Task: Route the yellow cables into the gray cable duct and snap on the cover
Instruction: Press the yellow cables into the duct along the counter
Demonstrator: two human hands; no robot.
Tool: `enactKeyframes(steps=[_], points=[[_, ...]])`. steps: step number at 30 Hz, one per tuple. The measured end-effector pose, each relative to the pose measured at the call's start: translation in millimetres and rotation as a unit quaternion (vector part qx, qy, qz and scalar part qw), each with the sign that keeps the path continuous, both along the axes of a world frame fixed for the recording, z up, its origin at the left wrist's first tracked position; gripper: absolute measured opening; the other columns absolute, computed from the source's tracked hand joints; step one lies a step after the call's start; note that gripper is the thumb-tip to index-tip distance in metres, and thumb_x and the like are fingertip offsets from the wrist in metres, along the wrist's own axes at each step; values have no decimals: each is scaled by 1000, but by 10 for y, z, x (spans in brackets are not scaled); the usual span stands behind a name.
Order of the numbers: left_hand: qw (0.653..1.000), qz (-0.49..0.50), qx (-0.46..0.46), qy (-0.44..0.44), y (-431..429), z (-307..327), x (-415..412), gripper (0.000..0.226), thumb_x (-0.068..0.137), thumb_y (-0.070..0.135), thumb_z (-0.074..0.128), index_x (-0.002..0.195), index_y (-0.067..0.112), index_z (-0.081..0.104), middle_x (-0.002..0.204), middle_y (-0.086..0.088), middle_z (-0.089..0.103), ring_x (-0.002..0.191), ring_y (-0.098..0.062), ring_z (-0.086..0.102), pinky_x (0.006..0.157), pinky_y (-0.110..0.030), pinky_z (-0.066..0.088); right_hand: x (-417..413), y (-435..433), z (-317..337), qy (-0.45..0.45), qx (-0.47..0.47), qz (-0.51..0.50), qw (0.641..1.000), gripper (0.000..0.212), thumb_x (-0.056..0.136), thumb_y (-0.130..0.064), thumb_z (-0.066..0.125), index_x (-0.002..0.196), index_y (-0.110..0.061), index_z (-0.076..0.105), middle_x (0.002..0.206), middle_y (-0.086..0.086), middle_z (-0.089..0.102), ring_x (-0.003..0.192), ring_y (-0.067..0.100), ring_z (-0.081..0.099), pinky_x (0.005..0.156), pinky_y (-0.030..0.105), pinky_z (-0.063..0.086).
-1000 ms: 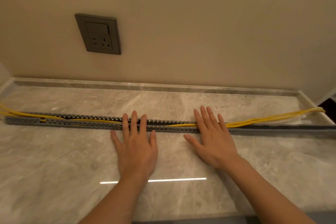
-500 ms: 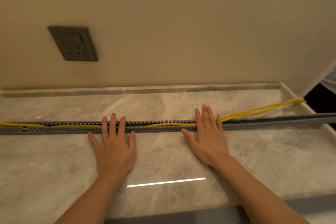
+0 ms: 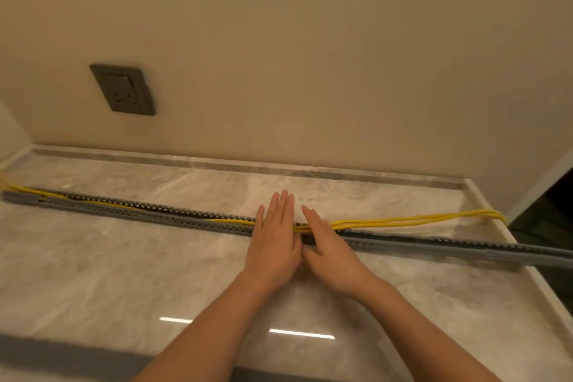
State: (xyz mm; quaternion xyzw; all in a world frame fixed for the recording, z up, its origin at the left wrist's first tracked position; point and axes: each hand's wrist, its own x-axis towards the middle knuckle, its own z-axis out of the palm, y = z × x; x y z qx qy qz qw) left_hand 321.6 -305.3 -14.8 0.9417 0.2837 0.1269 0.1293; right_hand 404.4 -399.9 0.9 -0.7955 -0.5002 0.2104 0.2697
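Now the left hand and the right hand lie flat, side by side, across the middle of the gray cable duct, with straight fingers that grasp nothing. Probably they press the yellow cables down. Left of the hands the cables sit inside the duct; to the right they run outside, behind it, on the marble counter.

The scene is lit by warm, dim yellowish light. 2 white glare streaks are reflected on the glossy grey marble countertop. The long gray slotted plastic cable duct is blurred and bent near the right edge.
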Motion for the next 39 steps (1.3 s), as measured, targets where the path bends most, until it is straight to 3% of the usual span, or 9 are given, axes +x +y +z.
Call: enactKeyframes(steps=[2, 5, 11, 15, 21, 26, 34, 39], points=[[999, 31, -20, 22, -145, -55, 139, 61, 96, 34, 12, 150, 14, -6, 158, 0, -9, 144, -15, -13, 116, -36, -11, 161, -108, 56, 17, 6, 18, 1000, 67, 91, -8, 48, 150, -15, 17, 156, 1, 21, 141, 11, 21, 110, 16, 14], [997, 63, -3, 43, -266, -171, 222, 79, 77, 52, -14, 151, 23, -3, 159, 5, -7, 144, -16, -14, 115, -41, -12, 426, -275, 149, 5, 26, 32, 999, 51, 93, -16, 53, 142, -17, 39, 144, 1, 44, 130, 12, 41, 101, 15, 28], [998, 61, 30, -2, -275, -280, 157, 79, 83, 63, -18, 150, 30, 8, 158, 6, 8, 146, -16, 3, 113, -35, -9, 1130, -613, 199, -101, -9, -61, 993, 30, 97, -36, 44, 115, -20, 61, 115, -2, 62, 107, 15, 55, 87, 29, 43], [997, 68, 19, -8, -283, -274, 175, 82, 80, 63, -23, 150, 32, 7, 157, 9, 10, 145, -13, 4, 114, -33, -9, 1498, -756, 162, -174, -82, -101, 976, 30, 96, -47, 37, 86, -24, 53, 82, -5, 56, 83, 18, 53, 67, 30, 39], [997, 71, 17, -7, -281, -283, 172, 83, 80, 63, -23, 150, 32, 10, 157, 10, 13, 145, -13, 7, 114, -34, -6, 1672, -835, 130, -212, -148, -162, 952, 45, 92, -61, 32, 85, -21, 51, 75, -1, 59, 72, 23, 54, 58, 32, 37], [997, 72, 13, -7, -287, -284, 170, 85, 79, 63, -24, 150, 32, 11, 157, 9, 14, 145, -13, 8, 115, -36, -5, 1618, -837, 209, -217, -52, -251, 942, 37, 86, -58, 48, 78, -22, 53, 58, -3, 56, 67, 21, 56, 53, 30, 35], [997, 73, 13, -13, -284, -277, 164, 88, 78, 63, -26, 150, 31, 12, 156, 8, 17, 145, -14, 11, 116, -37, -5, 1299, -1119, 169, -357, 104, -296, 880, 24, 75, -33, 75, 71, -12, 64, 48, -3, 44, 47, 16, 44, 45, 21, 25], [997, 74, 12, 1, -294, -253, 166, 78, 82, 61, -15, 150, 31, 9, 157, 9, 15, 145, -13, 8, 114, -36, -8, 1237, -1132, -122, -390, 141, -273, 868, 22, 78, -25, 75, 72, -6, 67, 59, 3, 53, 60, 20, 48, 54, 30, 39]])
